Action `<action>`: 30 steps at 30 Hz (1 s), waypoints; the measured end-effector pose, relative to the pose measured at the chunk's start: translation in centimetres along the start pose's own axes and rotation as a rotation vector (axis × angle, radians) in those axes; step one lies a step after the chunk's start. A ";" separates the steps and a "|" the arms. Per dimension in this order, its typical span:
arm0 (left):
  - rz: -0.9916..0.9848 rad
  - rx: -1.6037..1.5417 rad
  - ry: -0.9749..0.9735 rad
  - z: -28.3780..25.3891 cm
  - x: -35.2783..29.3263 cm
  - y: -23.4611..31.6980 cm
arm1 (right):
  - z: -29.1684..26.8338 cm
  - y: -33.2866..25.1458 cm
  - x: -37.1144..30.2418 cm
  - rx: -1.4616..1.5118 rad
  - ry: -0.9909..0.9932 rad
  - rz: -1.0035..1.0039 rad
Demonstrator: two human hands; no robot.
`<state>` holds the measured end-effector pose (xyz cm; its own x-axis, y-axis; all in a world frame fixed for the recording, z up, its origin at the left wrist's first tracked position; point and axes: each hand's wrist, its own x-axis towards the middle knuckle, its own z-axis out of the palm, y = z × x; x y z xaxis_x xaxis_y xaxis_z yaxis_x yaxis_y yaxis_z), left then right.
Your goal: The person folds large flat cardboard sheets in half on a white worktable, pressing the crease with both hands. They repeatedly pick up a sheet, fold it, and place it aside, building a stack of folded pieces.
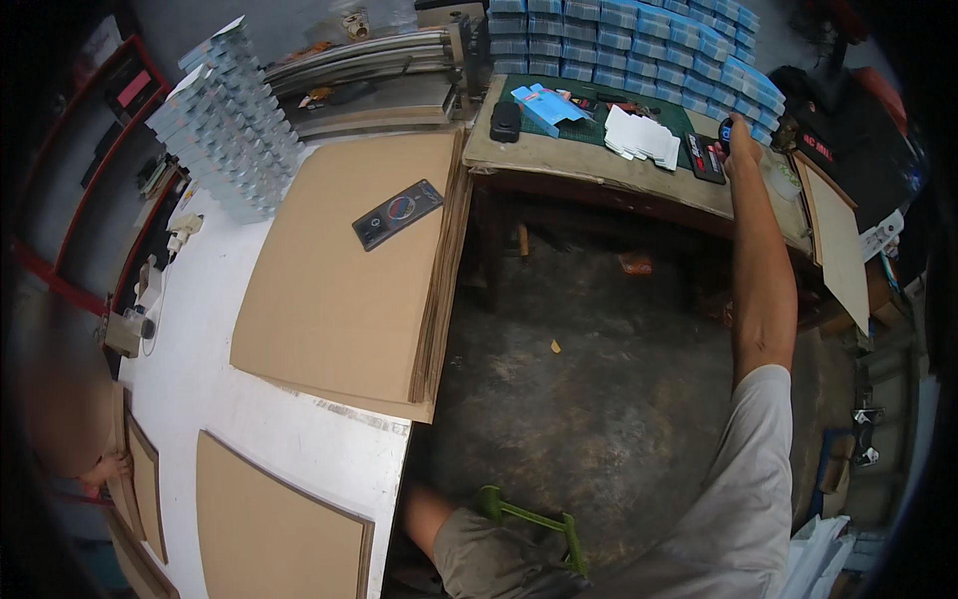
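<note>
My right arm stretches out to the far table, where my right hand is closed around a small dark object with a blue patch. Its kind is too small to tell. Just below it on the table lies a flat black and red pack. To the left of that are a fanned pile of white cards and an opened light blue box on a green cutting mat. Behind my hand rise stacked blue-wrapped packs. My left hand is out of view.
A dark phone rests on a stack of brown cardboard sheets on the white table. A tall stack of pale packs stands behind. Another person's hand touches boards at left. A green stool frame is beside my leg.
</note>
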<state>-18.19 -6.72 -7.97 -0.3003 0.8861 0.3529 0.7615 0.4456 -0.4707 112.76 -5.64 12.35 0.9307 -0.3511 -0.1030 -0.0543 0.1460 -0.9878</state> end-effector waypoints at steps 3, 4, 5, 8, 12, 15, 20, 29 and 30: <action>-0.039 0.022 0.011 0.0 0.3 0.3 | 0.5 1.4 -0.3 0.043 0.029 -0.082; -0.068 0.042 0.007 0.1 0.0 0.5 | 1.6 2.5 -1.5 0.002 0.076 -0.183; -0.103 0.064 0.007 0.1 0.0 0.6 | 2.8 3.5 -3.1 -0.176 0.157 -0.393; -0.207 0.103 0.009 -0.1 -0.7 1.7 | 5.9 8.0 -11.6 -0.400 0.025 -1.036; -0.261 0.135 0.058 -0.9 -0.8 2.9 | 11.0 15.1 -27.6 -0.340 -0.909 -1.288; -0.294 0.143 0.088 -1.1 -0.8 2.6 | 15.2 16.7 -35.3 -0.510 -1.286 -1.337; -0.211 0.140 0.109 0.1 -1.4 1.6 | 23.0 17.2 -38.9 -1.008 -1.386 -1.196; -0.103 0.099 0.067 -0.5 -3.1 1.9 | 24.8 17.7 -39.6 -1.168 -1.506 -1.246; -0.089 0.101 0.060 -0.5 -3.1 1.8 | 24.3 17.8 -39.8 -1.119 -1.451 -1.267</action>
<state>-15.63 -8.75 -9.54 -0.3270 0.8346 0.4433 0.6706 0.5354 -0.5134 83.57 33.37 1.73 0.1592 0.9854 0.0596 0.9775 -0.1489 -0.1495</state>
